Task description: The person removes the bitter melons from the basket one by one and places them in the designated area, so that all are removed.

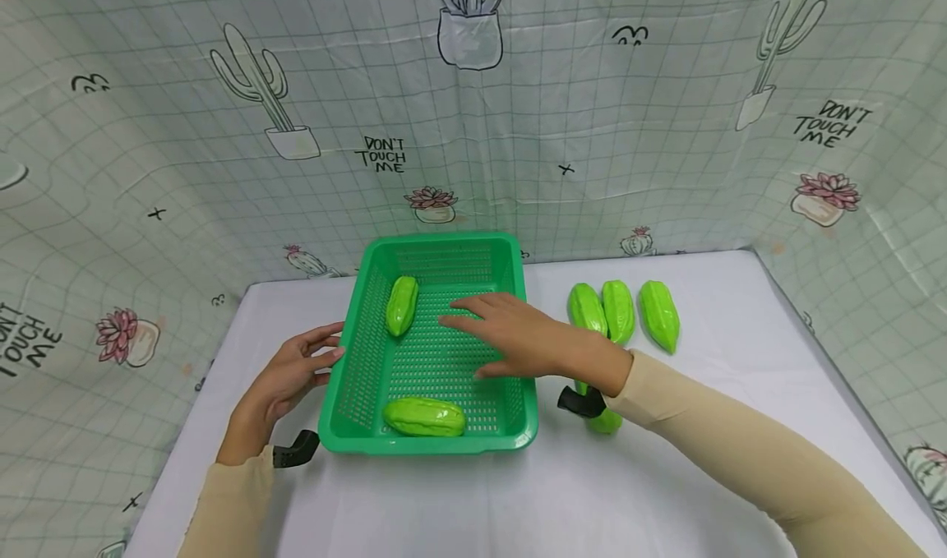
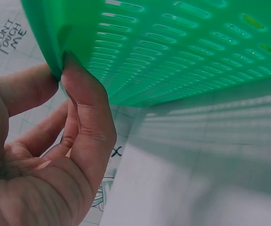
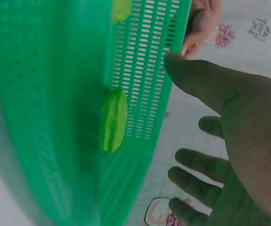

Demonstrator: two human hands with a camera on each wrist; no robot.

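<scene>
A green plastic basket (image 1: 429, 445) with slotted walls stands on the table. Its left rim is pinched between the thumb and a finger of my left hand (image 2: 91, 122), as the left wrist view shows. My right hand (image 1: 514, 336) hovers over the basket's right half, fingers spread and holding nothing. Inside lie two bright green ribbed gourds: one gourd (image 1: 402, 306) upright along the left wall, the other gourd (image 1: 425, 417) crosswise near the front. The right wrist view also shows a gourd (image 3: 114, 121) beyond the near wall.
Right of the basket lie more gourds: a pair side by side (image 1: 618, 311), a separate gourd (image 1: 659, 315), and a gourd (image 1: 605, 421) partly hidden under my right wrist. A white cloth covers the table (image 1: 459, 509). A patterned curtain (image 1: 518, 114) surrounds the back and sides.
</scene>
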